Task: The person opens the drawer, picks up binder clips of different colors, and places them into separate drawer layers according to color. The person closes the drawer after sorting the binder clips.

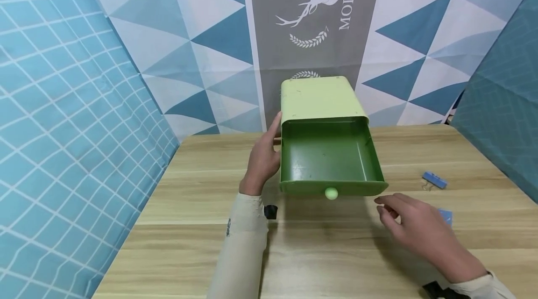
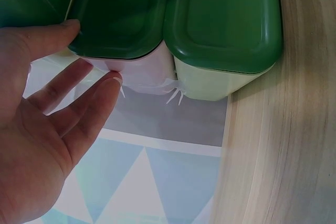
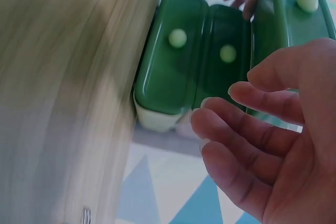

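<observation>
A small pale-green drawer unit stands on the table near the patterned cloth. Its green top drawer is pulled out and has nothing inside; a round pale knob sits on its front. Two more green drawer fronts, the lower one and the middle one, appear pushed in. My left hand rests along the unit's left side, thumb near the middle drawer's edge in the left wrist view. Just off the drawer's front right corner is my right hand, fingers loosely bent, holding nothing.
A blue binder clip lies on the wooden table right of the unit. A flat blue item is partly hidden behind my right hand. Cloths hang behind the table and on both sides.
</observation>
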`<action>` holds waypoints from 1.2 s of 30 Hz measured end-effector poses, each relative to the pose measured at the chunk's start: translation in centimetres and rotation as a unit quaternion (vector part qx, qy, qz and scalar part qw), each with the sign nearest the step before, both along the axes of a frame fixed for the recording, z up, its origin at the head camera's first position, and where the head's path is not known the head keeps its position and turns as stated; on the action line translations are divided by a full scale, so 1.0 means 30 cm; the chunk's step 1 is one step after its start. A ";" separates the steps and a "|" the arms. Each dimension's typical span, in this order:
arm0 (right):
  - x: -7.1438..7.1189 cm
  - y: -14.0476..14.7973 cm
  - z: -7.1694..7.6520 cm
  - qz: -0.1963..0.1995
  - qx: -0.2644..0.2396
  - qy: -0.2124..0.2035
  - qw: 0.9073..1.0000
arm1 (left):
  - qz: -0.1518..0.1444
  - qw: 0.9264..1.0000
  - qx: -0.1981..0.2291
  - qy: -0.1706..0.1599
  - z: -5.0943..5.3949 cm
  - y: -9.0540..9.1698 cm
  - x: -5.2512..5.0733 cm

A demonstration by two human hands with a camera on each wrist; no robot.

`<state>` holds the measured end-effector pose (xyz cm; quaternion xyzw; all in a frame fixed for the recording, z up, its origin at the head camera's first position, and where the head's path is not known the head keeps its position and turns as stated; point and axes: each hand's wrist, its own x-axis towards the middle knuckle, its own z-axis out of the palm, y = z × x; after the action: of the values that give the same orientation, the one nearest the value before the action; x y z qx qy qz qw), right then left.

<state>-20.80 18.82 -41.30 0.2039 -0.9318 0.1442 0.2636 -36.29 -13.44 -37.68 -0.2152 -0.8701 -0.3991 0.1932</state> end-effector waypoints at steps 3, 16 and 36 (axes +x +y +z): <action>0.000 0.025 0.005 -0.016 0.000 -0.016 1.000 | 0.001 1.000 0.001 -0.005 0.000 -0.002 0.001; 0.004 0.102 0.001 -0.070 -0.003 -0.048 0.996 | 0.006 1.000 -0.002 -0.008 0.000 -0.001 0.004; 0.025 0.214 -0.007 -0.159 -0.015 -0.129 0.979 | 0.002 1.000 -0.001 -0.013 0.004 -0.001 0.007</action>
<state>-20.04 25.25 -41.52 0.0289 -0.9760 0.1398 0.1642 -36.09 -13.48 -37.56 -0.2084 -0.8733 -0.4010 0.1821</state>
